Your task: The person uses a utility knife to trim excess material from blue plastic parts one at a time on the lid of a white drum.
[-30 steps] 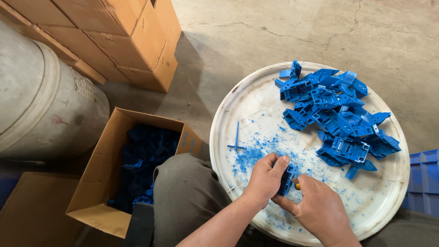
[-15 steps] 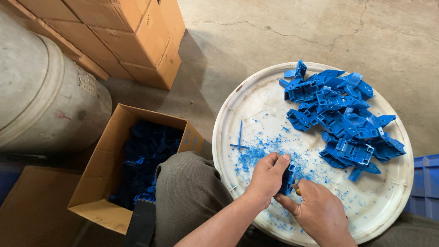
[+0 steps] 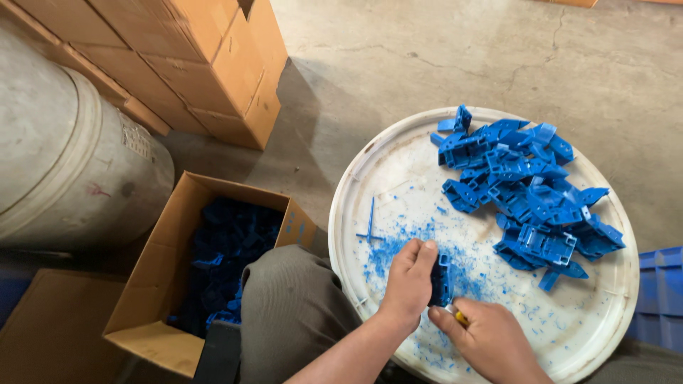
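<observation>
My left hand (image 3: 408,281) grips a blue plastic part (image 3: 441,279) and holds it upright on the round white tray (image 3: 398,167). Just below it, my right hand (image 3: 485,340) is closed around a small tool with a yellow handle (image 3: 459,316) whose tip is at the part's base. A heap of blue plastic parts (image 3: 528,190) fills the tray's far right half. Blue shavings (image 3: 409,242) and a thin blue sprue (image 3: 370,222) lie on the tray near my left hand.
An open cardboard box (image 3: 153,284) holding blue parts stands to the left of my knee (image 3: 288,313). A large grey drum (image 3: 64,149) and stacked cardboard cartons (image 3: 185,57) are at the upper left. A blue crate (image 3: 662,291) shows at the right edge. Concrete floor lies beyond.
The view has shifted slightly; both hands stay at the same spot on the tray, still working on the blue part.
</observation>
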